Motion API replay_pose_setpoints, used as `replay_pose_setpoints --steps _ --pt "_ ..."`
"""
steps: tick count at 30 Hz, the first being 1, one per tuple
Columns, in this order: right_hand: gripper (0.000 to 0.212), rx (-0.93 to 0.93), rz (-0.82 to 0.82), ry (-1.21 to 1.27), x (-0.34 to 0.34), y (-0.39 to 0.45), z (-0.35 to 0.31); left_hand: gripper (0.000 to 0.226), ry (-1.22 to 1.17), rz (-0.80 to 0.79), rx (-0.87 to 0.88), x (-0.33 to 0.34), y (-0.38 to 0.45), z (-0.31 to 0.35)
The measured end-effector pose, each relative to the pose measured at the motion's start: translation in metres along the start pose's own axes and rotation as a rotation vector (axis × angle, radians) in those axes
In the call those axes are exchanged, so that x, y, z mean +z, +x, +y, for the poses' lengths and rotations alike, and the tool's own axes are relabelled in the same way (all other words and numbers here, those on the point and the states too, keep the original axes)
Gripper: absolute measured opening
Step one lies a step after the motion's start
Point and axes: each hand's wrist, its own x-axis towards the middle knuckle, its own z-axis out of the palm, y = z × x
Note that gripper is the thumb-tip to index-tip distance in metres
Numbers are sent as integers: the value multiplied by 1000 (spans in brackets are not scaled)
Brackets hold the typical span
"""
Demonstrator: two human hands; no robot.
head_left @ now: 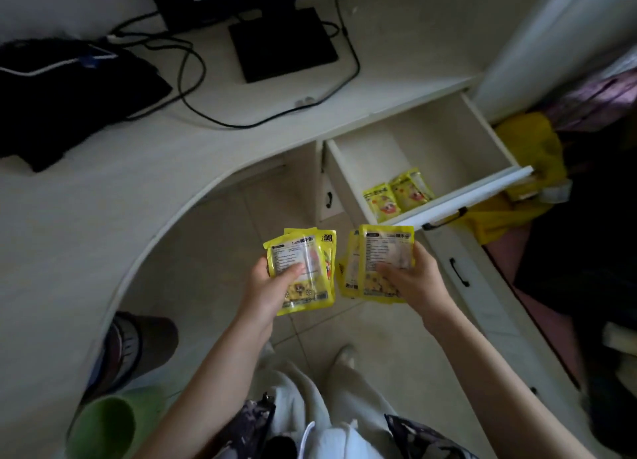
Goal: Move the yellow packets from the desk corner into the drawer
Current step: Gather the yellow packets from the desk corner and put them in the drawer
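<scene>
A curved white desk fills the left; at right its white pulled-out drawer holds two yellow packets. Near, over the floor, the left hand grips a yellow packet stack with curled fingers, the right hand another

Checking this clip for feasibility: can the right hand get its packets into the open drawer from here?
Probably yes. The right hand holds its yellow packets just below the drawer, which stands pulled out with bare floor beside the two packets already inside. Nothing lies between.
</scene>
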Motion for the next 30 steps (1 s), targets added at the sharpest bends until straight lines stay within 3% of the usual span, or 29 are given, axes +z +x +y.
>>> replay_pose_setpoints --steps 16,30 --pt "31 -16 140 58 -125 122 -19 24 -13 -38 -79 159 73 60" --pt "37 18 66 -114 -194 260 -63 21 -28 96 -272 272 156 95"
